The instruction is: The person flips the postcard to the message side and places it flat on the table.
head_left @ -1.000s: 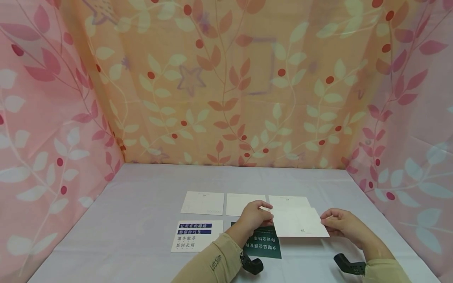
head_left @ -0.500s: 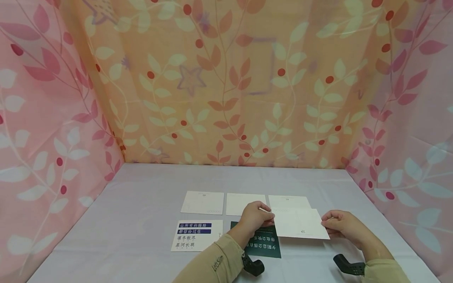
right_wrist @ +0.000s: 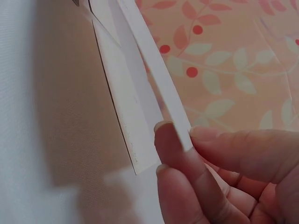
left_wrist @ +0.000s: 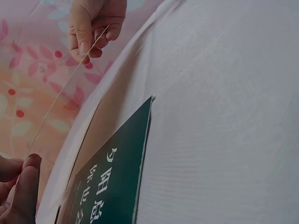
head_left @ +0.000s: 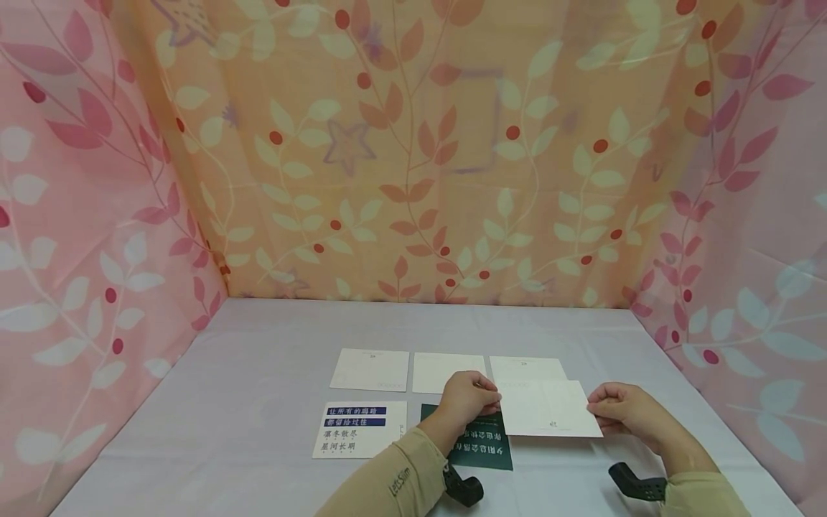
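Observation:
A white postcard [head_left: 549, 411] is held up off the table by both hands, its pale side with a small mark facing the head camera. My left hand [head_left: 468, 397] pinches its left edge between thumb and fingers, while my right hand [head_left: 628, 412] pinches the right edge. Seen edge-on in the left wrist view, the postcard [left_wrist: 58, 95] is a thin line between the two hands. Under the left hand lies a dark green card [head_left: 484, 451] with white Chinese characters, partly covered by that hand and forearm.
A row of three pale cards lies behind: left [head_left: 370, 370], middle [head_left: 446, 370], right [head_left: 526, 367], the last two partly hidden. In front on the left is a white card [head_left: 360, 438] with blue bands and characters. The white-covered table [head_left: 271, 373] has patterned cloth [head_left: 413, 237] around it.
The held postcard has come down very slightly and tilted a little, with both hands keeping their pinch. The cards on the table have stayed put.

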{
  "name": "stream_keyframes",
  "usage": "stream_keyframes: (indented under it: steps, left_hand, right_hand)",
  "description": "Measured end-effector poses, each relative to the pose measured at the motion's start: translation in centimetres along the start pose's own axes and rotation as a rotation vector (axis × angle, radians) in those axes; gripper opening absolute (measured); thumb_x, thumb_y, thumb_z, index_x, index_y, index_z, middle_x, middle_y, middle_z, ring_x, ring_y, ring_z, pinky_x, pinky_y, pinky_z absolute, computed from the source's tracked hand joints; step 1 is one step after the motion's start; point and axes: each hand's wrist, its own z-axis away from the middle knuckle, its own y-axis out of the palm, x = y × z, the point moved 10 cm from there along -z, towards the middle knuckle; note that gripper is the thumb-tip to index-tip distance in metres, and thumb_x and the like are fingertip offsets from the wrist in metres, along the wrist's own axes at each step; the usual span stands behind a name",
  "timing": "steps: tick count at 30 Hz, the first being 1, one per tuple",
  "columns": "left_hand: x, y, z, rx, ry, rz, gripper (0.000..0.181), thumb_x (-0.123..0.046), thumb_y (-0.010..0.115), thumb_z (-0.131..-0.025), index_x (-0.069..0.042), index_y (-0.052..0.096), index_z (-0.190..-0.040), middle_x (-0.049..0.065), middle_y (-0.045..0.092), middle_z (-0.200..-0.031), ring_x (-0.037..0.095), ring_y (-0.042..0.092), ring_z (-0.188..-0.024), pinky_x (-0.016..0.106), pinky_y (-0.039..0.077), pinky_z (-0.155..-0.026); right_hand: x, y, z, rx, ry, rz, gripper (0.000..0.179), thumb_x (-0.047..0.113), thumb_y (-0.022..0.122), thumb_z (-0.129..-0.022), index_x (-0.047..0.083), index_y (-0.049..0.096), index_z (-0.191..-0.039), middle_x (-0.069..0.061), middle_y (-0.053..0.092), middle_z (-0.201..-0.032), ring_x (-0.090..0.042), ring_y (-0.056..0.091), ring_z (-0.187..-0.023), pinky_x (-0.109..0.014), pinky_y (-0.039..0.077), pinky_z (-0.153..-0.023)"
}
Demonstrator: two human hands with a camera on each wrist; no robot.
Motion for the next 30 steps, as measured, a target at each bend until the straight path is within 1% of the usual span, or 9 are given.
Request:
stream_keyframes:
  steps: [5, 8, 10, 15, 17, 21, 25, 30]
  left_hand:
    - [0.2, 0.3, 0.2, 0.023, -0.003, -0.024, 0.004, -0.001, 0.067, -0.079, -0.005, 0.067, -0.081, 0.003, 0.064, -0.07, 0.011, 0.064, -0.063, 0.023, 0.053, -0.06]
    - [0.4, 0.5, 0.5, 0.044, -0.016, -0.05, 0.005, -0.003, 0.066, -0.08, -0.005, 0.068, -0.084, 0.003, 0.065, -0.07, 0.012, 0.064, -0.064, 0.023, 0.054, -0.061]
    - [0.6, 0.7, 0.7, 0.062, -0.028, -0.051, 0.007, -0.003, 0.065, -0.081, -0.005, 0.068, -0.087, 0.004, 0.066, -0.07, 0.012, 0.064, -0.065, 0.024, 0.054, -0.061]
    - [0.8, 1.2, 1.1, 0.082, -0.07, -0.053, 0.009, -0.001, 0.063, -0.082, -0.005, 0.068, -0.089, 0.004, 0.066, -0.07, 0.014, 0.065, -0.066, 0.022, 0.053, -0.061]
    - [0.9, 1.3, 1.2, 0.086, -0.078, -0.065, 0.01, -0.001, 0.062, -0.083, -0.005, 0.068, -0.09, 0.004, 0.066, -0.071, 0.014, 0.065, -0.065, 0.022, 0.053, -0.06]
    - [1.0, 1.5, 1.4, 0.096, -0.087, -0.065, 0.013, -0.001, 0.061, -0.083, -0.004, 0.068, -0.094, 0.004, 0.066, -0.071, 0.014, 0.065, -0.065, 0.021, 0.053, -0.059]
    - [1.1, 1.5, 1.7, 0.107, -0.096, -0.065, 0.012, -0.003, 0.061, -0.084, -0.004, 0.068, -0.094, 0.004, 0.066, -0.072, 0.014, 0.066, -0.064, 0.021, 0.053, -0.059]
    - [1.1, 1.5, 2.1, 0.114, -0.099, -0.074, 0.009, -0.006, 0.063, -0.084, -0.004, 0.069, -0.09, 0.004, 0.065, -0.071, 0.015, 0.066, -0.065, 0.021, 0.053, -0.06]
  right_hand:
    - [-0.3, -0.3, 0.0, -0.024, 0.022, 0.02, 0.021, 0.014, 0.063, -0.085, -0.004, 0.057, -0.094, -0.006, 0.059, -0.075, -0.021, 0.056, -0.066, -0.034, 0.053, -0.063]
    - [-0.4, -0.4, 0.0, -0.03, 0.032, 0.024, 0.02, 0.014, 0.064, -0.085, -0.003, 0.056, -0.094, -0.006, 0.059, -0.074, -0.021, 0.056, -0.066, -0.034, 0.053, -0.063]
    - [-0.4, -0.5, 0.1, -0.03, 0.031, 0.032, 0.021, 0.014, 0.064, -0.085, -0.003, 0.056, -0.094, -0.006, 0.058, -0.073, -0.021, 0.056, -0.066, -0.034, 0.052, -0.062]
    - [-1.1, -0.8, 0.0, -0.046, 0.078, 0.065, 0.018, 0.015, 0.063, -0.085, -0.001, 0.058, -0.092, -0.006, 0.056, -0.072, -0.02, 0.054, -0.065, -0.033, 0.052, -0.061]
    - [-1.4, -0.8, 0.0, -0.047, 0.101, 0.073, 0.017, 0.015, 0.062, -0.086, 0.0, 0.058, -0.092, -0.006, 0.057, -0.073, -0.02, 0.055, -0.064, -0.033, 0.052, -0.061]
    - [-1.6, -0.7, 0.2, -0.038, 0.119, 0.091, 0.013, 0.012, 0.059, -0.088, -0.001, 0.059, -0.089, -0.006, 0.057, -0.074, -0.02, 0.056, -0.063, -0.033, 0.053, -0.06]
    - [-1.8, -0.6, 0.4, -0.038, 0.145, 0.121, 0.01, 0.008, 0.054, -0.089, 0.0, 0.06, -0.085, -0.006, 0.058, -0.072, -0.019, 0.057, -0.061, -0.033, 0.052, -0.058]
    - [-2.2, -0.4, 0.6, -0.023, 0.175, 0.149, 0.012, 0.007, 0.053, -0.089, 0.001, 0.062, -0.084, -0.006, 0.061, -0.07, -0.019, 0.058, -0.061, -0.032, 0.052, -0.058]
